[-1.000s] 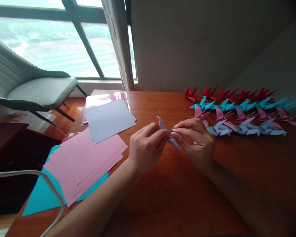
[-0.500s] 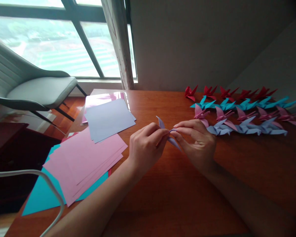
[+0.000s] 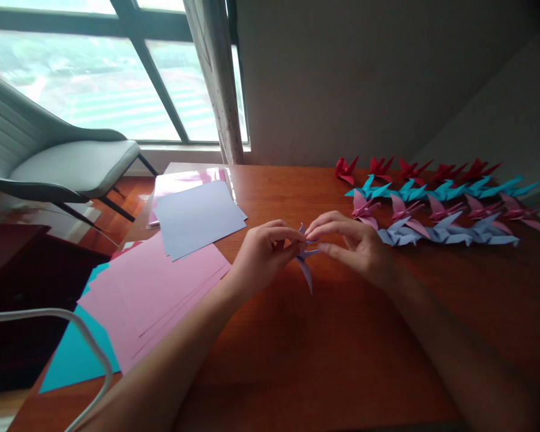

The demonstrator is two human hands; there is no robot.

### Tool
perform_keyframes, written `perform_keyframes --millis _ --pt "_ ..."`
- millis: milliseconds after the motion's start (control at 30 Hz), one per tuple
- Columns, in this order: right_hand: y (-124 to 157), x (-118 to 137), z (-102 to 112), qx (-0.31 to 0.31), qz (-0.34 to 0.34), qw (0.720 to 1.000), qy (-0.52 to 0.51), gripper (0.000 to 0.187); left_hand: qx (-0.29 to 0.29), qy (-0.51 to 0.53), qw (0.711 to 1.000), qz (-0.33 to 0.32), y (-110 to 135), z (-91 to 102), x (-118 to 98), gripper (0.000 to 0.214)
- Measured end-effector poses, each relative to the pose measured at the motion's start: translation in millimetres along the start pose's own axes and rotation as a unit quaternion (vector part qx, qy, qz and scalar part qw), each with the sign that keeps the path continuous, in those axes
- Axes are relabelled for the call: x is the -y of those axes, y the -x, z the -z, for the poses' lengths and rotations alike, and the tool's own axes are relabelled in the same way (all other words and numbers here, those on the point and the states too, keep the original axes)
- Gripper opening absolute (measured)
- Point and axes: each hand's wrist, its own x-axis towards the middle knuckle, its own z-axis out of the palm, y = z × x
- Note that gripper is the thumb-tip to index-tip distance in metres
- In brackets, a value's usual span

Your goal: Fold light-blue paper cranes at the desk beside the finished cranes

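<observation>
A small lavender folded paper piece hangs between my two hands above the wooden table, one pointed tip hanging down. My left hand pinches its left side with thumb and fingers closed. My right hand pinches its right side, fingers curled. Most of the paper is hidden by my fingertips.
Rows of finished paper cranes lie at the right: red, teal, pink, lavender. Loose sheets lie at the left: lavender, pink, teal. A grey chair stands by the window.
The folded paper has turned: its upper tip no longer sticks up and a point now hangs downward. Both hands have shifted slightly away from me, still pinching it.
</observation>
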Motion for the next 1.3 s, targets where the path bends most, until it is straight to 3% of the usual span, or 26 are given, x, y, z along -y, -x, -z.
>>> perform_keyframes --millis 100,200,267,400,633,1033,1300 --pt "-0.9 -0.7 3.7 0.041 -0.025 0.998 -0.038 0.012 0.088 0.106 0.984 0.110 -1.7 5.8 -2.7 0.019" --pt "-0.8 -1.3 3.4 0.054 -0.046 0.995 -0.076 0.010 0.156 0.231 0.936 0.215 -1.8 9.1 -6.5 0.027" --pt "-0.3 -1.5 2.3 0.060 -0.064 0.990 -0.107 0.009 0.174 0.287 0.910 0.244 -1.4 10.0 -7.3 0.027" --pt "1.4 -1.4 0.2 0.062 -0.088 0.980 -0.170 0.007 0.201 0.329 0.885 0.262 0.3 10.6 -4.8 0.023" --pt "3.0 1.8 -1.0 0.089 -0.058 0.971 -0.217 0.010 0.227 0.362 0.850 0.309 3.7 10.1 -3.3 0.025" --pt "3.8 1.1 2.2 0.103 -0.072 0.972 -0.201 0.008 0.224 0.348 0.856 0.310 4.9 10.0 -4.8 0.023" --pt "1.5 3.9 3.7 0.099 -0.083 0.973 -0.193 0.009 0.223 0.407 0.830 0.310 2.9 7.1 -9.5 0.014"
